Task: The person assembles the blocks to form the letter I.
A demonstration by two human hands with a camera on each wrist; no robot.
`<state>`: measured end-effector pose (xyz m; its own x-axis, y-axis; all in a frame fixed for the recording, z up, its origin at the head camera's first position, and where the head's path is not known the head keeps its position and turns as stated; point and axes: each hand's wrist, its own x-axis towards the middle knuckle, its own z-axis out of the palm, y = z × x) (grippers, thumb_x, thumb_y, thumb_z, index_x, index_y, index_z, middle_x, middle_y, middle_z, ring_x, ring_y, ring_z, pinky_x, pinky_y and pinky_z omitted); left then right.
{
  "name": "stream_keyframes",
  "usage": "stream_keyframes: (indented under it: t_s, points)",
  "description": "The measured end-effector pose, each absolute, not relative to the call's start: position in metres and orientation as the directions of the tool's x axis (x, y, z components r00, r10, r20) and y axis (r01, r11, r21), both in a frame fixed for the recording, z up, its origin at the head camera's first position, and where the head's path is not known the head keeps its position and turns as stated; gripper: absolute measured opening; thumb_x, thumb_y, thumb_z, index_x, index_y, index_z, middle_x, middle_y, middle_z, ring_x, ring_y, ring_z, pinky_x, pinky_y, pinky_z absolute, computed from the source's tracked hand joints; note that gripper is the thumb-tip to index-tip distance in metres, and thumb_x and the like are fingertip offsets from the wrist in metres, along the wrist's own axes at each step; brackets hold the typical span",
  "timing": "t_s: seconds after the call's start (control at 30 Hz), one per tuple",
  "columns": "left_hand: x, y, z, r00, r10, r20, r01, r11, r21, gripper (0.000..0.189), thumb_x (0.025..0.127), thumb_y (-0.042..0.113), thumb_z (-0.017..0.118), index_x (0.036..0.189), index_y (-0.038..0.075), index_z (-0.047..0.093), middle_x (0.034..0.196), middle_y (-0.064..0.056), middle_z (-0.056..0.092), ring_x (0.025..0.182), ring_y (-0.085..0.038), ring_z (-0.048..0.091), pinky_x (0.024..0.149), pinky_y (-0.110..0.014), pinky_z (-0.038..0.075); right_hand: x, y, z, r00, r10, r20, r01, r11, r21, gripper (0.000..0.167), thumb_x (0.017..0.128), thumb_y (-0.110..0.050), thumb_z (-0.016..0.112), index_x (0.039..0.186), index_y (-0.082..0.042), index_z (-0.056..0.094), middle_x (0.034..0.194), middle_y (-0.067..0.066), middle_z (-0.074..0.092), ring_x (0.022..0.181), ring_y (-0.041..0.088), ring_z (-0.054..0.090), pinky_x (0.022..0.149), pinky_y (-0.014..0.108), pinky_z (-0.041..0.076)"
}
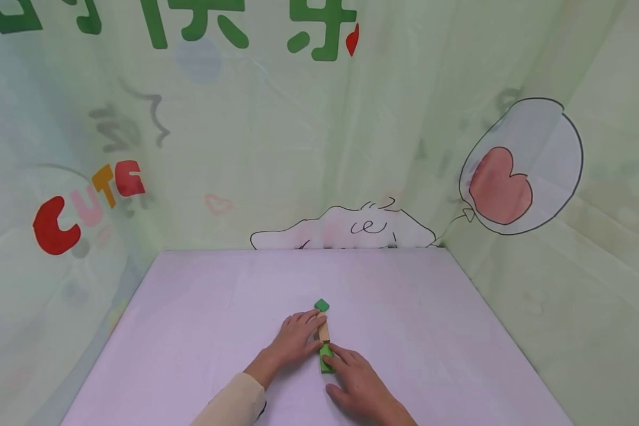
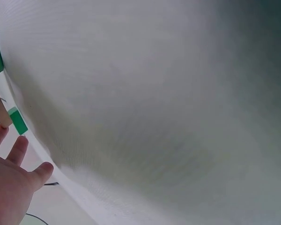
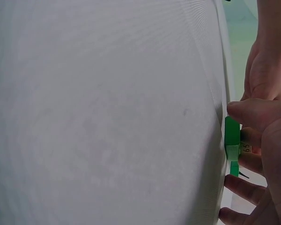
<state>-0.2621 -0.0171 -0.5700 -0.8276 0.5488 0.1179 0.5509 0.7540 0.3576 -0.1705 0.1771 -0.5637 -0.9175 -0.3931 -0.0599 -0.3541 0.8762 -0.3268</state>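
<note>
In the head view, a short line of blocks runs away from me on the table. A small green block (image 1: 322,305) stands at its far end, a pale wooden block (image 1: 323,330) in the middle and a longer green block (image 1: 326,368) nearest. My left hand (image 1: 293,340) lies along the left side, its fingertips touching the wooden block; the left wrist view shows its fingers spread. From the right, my right hand (image 1: 362,381) touches the longer green block with its fingertips, thumb apart. Fingers partly hide the blocks. The right wrist view shows a green block (image 3: 232,133) beside the fingers.
The pale lilac table (image 1: 202,296) stretches out on both sides of the blocks. Behind it hangs a light printed curtain (image 1: 277,148) with a balloon drawing (image 1: 554,154) and coloured letters. More curtain closes in the left and right sides.
</note>
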Motion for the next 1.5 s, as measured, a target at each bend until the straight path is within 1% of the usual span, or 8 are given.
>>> stream_keyframes:
  t_s: [0.57,1.1,1.5]
  points:
    - [-0.2643,-0.0169,-0.5715,-0.827,0.55,0.114,0.55,0.751,0.366,0.058,0.101,0.035,0.068,0.154,0.021,0.05,0.162,-0.005,0.044,0.144,-0.03,0.045,0.117,-0.058,0.037,-0.1737,0.1765,-0.5631,-0.922,-0.379,-0.085,-0.334,0.886,-0.322,0.059,0.092,-0.047,0.073,0.145,-0.025,0.059,0.16,0.006,0.048,0.141,0.031,0.05,0.112,0.055,0.044]
    - [-0.2636,-0.0153,-0.5706,-0.831,0.546,0.108,0.544,0.758,0.359,0.055,0.101,0.034,0.068,0.152,0.023,0.052,0.161,-0.005,0.045,0.144,-0.031,0.045,0.117,-0.057,0.038,-0.1736,0.176,-0.5659,-0.919,-0.388,-0.074,-0.345,0.88,-0.327,0.059,0.093,-0.047,0.072,0.145,-0.024,0.059,0.16,0.006,0.047,0.141,0.03,0.05,0.113,0.055,0.044]
    - [-0.2644,-0.015,-0.5738,-0.834,0.545,0.086,0.534,0.758,0.375,0.054,0.102,0.034,0.066,0.153,0.024,0.051,0.163,-0.004,0.043,0.145,-0.031,0.044,0.118,-0.057,0.036,-0.1723,0.1765,-0.564,-0.919,-0.387,-0.08,-0.342,0.881,-0.327,0.059,0.093,-0.048,0.072,0.145,-0.025,0.059,0.161,0.005,0.047,0.141,0.029,0.049,0.113,0.055,0.045]
